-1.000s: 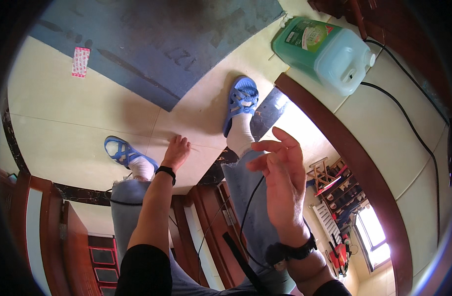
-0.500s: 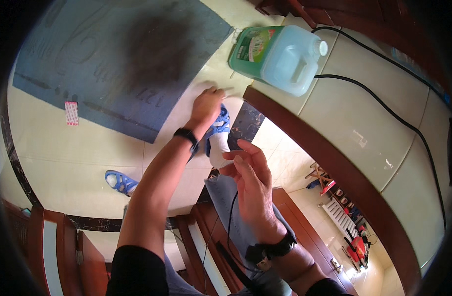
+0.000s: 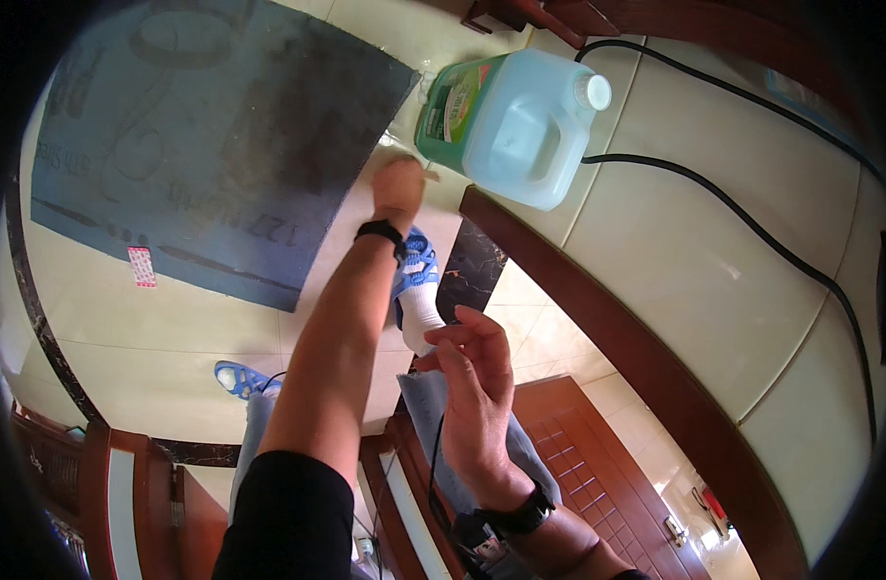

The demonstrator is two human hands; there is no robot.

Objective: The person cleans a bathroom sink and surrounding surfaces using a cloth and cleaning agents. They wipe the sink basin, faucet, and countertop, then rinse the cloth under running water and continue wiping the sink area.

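My left hand (image 3: 398, 189) reaches forward over the pale floor, between the corner of a dark blue-grey mat (image 3: 221, 164) and a large jug (image 3: 525, 126). Its back is toward me, a fingertip points at the jug, and the other fingers are mostly hidden. The jug is translucent, with green liquid, a white cap and a green label. Nearer to me, my right hand (image 3: 477, 396) hovers above my jeans, fingers bent and a little apart, with nothing visible in it. Below my left wrist is my foot in a blue sandal (image 3: 419, 261).
A brown-edged white tiled surface (image 3: 694, 261) spans the right, with a black cable (image 3: 714, 179) across it. My other blue sandal (image 3: 238, 379) stands on the floor at left. A small pink-and-white packet (image 3: 142, 267) lies at the mat's edge. A brown door (image 3: 598, 464) shows below.
My view has shifted, so the jug sits further left and the mat lower. My left hand is nearer the jug's base. My right hand keeps its bent-finger pose.
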